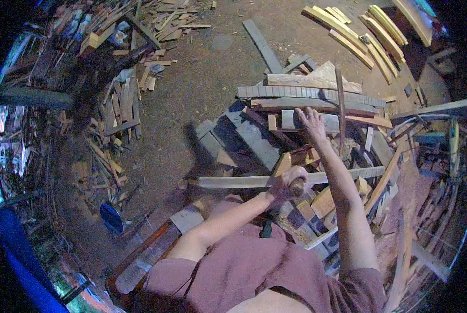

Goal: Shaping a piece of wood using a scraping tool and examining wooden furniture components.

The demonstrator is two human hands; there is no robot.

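Note:
My left hand (285,183) is closed around a brown wooden handle (297,187), seen nearly end-on; the rest of it is hidden. Just under this hand runs a long pale wooden strip (233,182). My right hand (312,123) reaches forward with its fingers stretched and apart. It is over a short grey wooden block (291,120); whether the fingertips touch it I cannot tell. Beyond the block lie a long grey board (296,104) and a strip with evenly spaced cross lines (280,93). An upright dark stick (340,99) stands right of my right hand.
Stacked offcuts surround my hands, with a wide grey plank (252,138) on the left. Yellowish sawn strips (343,28) lie at the far right. Scrap wood (123,107) is heaped on the left of the dirt floor (192,99). A wooden chair arm (139,255) is at lower left.

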